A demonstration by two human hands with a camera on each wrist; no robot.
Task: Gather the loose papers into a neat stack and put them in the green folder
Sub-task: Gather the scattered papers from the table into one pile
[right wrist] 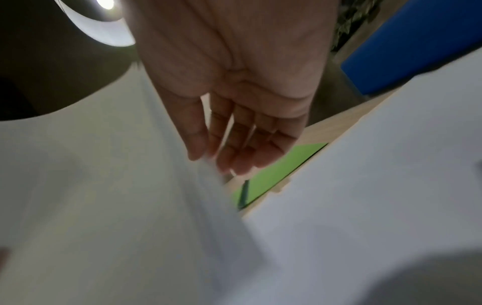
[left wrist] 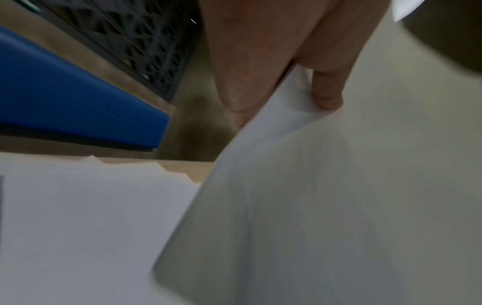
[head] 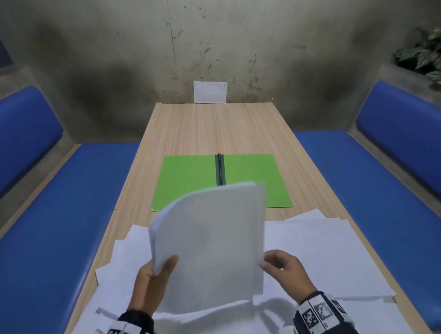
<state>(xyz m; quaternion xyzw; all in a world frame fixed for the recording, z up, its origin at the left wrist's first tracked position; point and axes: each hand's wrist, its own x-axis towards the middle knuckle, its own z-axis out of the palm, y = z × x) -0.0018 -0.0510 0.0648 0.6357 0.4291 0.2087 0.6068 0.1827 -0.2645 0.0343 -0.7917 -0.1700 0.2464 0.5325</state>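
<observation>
I hold a stack of white papers (head: pixel 210 243) upright over the near end of the table. My left hand (head: pixel 158 273) grips its left edge, thumb on the front and fingers behind; the left wrist view shows that thumb (left wrist: pixel 326 99) pressed on the sheets (left wrist: pixel 313 206). My right hand (head: pixel 279 265) pinches the stack's right edge between thumb and fingers (right wrist: pixel 234 156). Beyond the stack, the green folder (head: pixel 189 180) lies open and flat, its dark spine in the middle; a strip of it (right wrist: pixel 274 171) shows in the right wrist view. Several loose papers (head: pixel 319 251) lie scattered under my hands.
The wooden table (head: pixel 213 131) runs away from me to a stained wall, where a small white card (head: pixel 210 91) leans. Blue padded benches (head: pixel 52 224) (head: pixel 392 197) flank it on both sides. A leafy plant (head: pixel 429 54) sits at the far right.
</observation>
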